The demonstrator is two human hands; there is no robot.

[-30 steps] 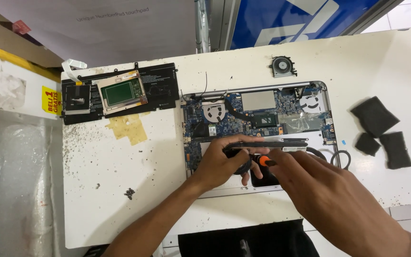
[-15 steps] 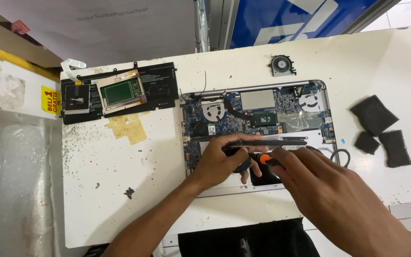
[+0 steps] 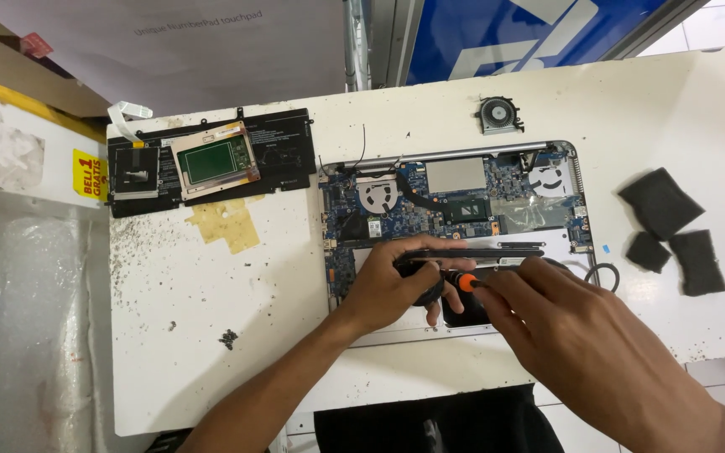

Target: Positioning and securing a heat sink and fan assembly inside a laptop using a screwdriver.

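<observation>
An opened laptop base (image 3: 455, 201) lies on the white table (image 3: 237, 310), its blue circuit board and two fans exposed. My left hand (image 3: 396, 281) rests on the lower part of the base and grips a long thin black strip (image 3: 497, 252) laid across it. My right hand (image 3: 564, 323) pinches a small screwdriver with an orange collar (image 3: 466, 283), its tip hidden beside my left fingers. A dark pad under both hands is mostly covered.
A flat black battery pack (image 3: 287, 147) with a green-faced touchpad module (image 3: 214, 159) on it lies at the back left. A loose fan (image 3: 499, 115) sits behind the laptop. Three dark foam pieces (image 3: 660, 201) lie right. Small screws (image 3: 228, 338) and yellow tape (image 3: 228, 225) lie left.
Both hands stay over the lower laptop base. The right hand and screwdriver have shifted only slightly; the black strip remains in the same place.
</observation>
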